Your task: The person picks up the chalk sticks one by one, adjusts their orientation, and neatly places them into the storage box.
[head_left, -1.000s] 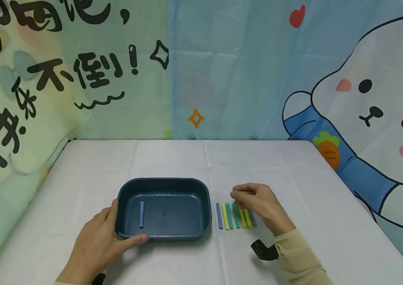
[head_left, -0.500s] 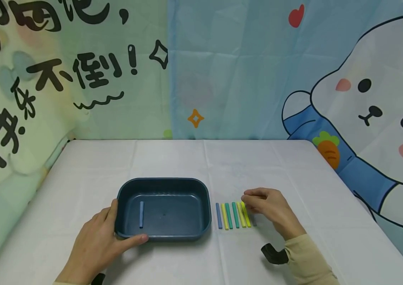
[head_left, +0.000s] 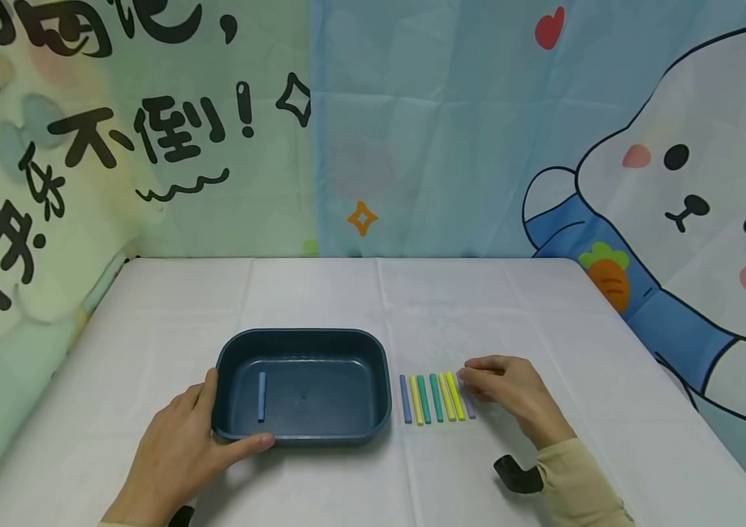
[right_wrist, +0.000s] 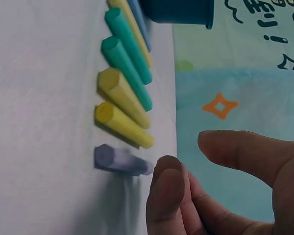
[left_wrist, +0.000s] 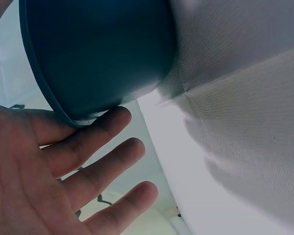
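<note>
My left hand [head_left: 178, 443] rests against the left front corner of a dark blue plastic tray [head_left: 307, 440], thumb along the front rim and fingers by the left wall. In the left wrist view the fingers [left_wrist: 105, 169] are extended and spread, the index finger at the tray's rim. One blue chalk stick [head_left: 262, 397] lies inside the tray. My right hand [head_left: 511, 391] hovers at the far end of the chalk row, nearest a purple chalk stick [right_wrist: 120, 160]. Its thumb [right_wrist: 235, 149] and fingertips stand apart, with nothing between them.
Right of the tray, a row of chalk lies side by side: a blue stick [head_left: 405, 400], a yellow stick [head_left: 416, 400], two green ones [head_left: 435, 397] and two more yellow ones [head_left: 456, 396]. A white cloth [head_left: 320, 293] covers the table; printed curtains [head_left: 425, 146] hang behind.
My right hand has moved right and slightly toward me, from above the green and yellow chalk to the purple stick. The left hand and the tray have stayed put.
</note>
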Tool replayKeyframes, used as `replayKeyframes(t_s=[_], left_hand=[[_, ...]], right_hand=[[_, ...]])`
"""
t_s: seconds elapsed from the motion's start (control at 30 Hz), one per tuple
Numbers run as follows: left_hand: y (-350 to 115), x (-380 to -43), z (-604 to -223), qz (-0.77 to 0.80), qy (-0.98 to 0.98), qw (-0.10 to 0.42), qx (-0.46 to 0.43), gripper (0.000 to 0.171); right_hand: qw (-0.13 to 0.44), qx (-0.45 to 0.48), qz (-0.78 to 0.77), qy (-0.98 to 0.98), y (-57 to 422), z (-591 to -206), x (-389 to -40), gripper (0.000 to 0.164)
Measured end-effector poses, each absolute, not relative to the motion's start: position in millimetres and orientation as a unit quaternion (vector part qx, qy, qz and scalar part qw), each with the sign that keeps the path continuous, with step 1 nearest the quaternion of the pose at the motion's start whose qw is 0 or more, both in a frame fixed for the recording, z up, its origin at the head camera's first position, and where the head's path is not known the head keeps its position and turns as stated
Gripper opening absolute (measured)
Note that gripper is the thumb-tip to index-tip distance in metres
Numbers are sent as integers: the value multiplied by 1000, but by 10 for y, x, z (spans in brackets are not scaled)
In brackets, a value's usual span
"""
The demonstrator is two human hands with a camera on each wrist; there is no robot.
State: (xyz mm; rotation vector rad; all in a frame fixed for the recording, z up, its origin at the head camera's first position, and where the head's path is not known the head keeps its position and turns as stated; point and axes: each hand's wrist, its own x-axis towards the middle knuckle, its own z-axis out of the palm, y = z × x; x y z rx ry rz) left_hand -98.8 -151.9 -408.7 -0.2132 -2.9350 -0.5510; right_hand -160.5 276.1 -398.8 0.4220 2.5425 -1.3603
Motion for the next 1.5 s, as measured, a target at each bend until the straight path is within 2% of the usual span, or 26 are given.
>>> replayKeyframes(t_s=[0.6, 1.23, 1.5], left_hand=[[-1535, -1000, -4103, -184, -977, 80, -69, 128], [-1541, -1007, -4112, -188, -977, 80, -69, 128], [-1542, -1010, -4107, -186, -977, 76, -65, 128]], right_hand=[[114, 153, -421, 886, 2772, -4076, -1630, 52], [94, 111, -319, 937, 2730, -4087, -1653, 34], [94, 96, -309, 942, 2723, -4070, -1662, 34]])
